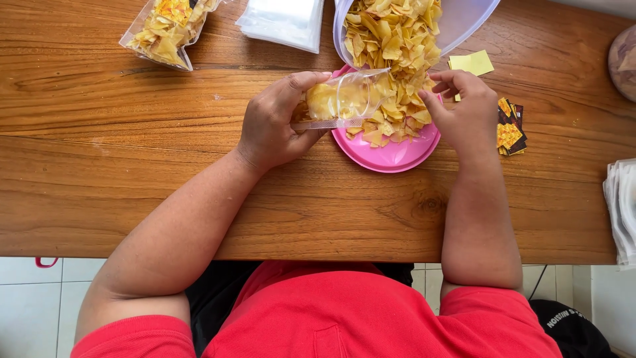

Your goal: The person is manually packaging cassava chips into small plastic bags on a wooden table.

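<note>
Over the pink plate, the left hand is clamped on a small clear bag partly filled with yellow chips — the right hand, fingers curled, picks at the chip heap. One packed bag lies far left; many chips remain in the tipped tub, so filling looks early on.

Wooden table spans the view. Near its middle, a plate with a heap of chips on it. Left hand just left of the plate, holding a small clear bag over the plate's left edge — chips inside. Right hand at the plate's right edge. Behind the plate, a large bag of chips. Far left corner — a filled packet, a stack of empty bags to its right. Right of the right hand, paper labels.
</note>
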